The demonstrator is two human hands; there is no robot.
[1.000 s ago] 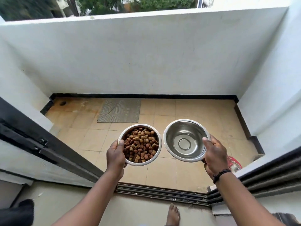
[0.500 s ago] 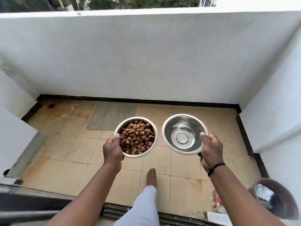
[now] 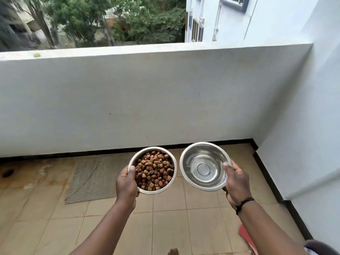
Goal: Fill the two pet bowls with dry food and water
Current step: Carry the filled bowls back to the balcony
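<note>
I hold two steel pet bowls side by side above the balcony floor. My left hand grips the near-left rim of the food bowl, thumb over the edge; brown dry food fills it. My right hand grips the right rim of the second steel bowl, thumb inside. Its shiny inside may hold clear water, but I cannot tell. A dark band circles my right wrist.
A beige tiled balcony floor lies below, with a grey mat to the left and a floor drain at far left. A white parapet wall stands ahead, a white side wall on the right. A red object lies low right.
I have stepped from the doorway onto the balcony, with both bowls still in my hands. The view has tilted up; trees and a neighbouring building now show over the wall.
</note>
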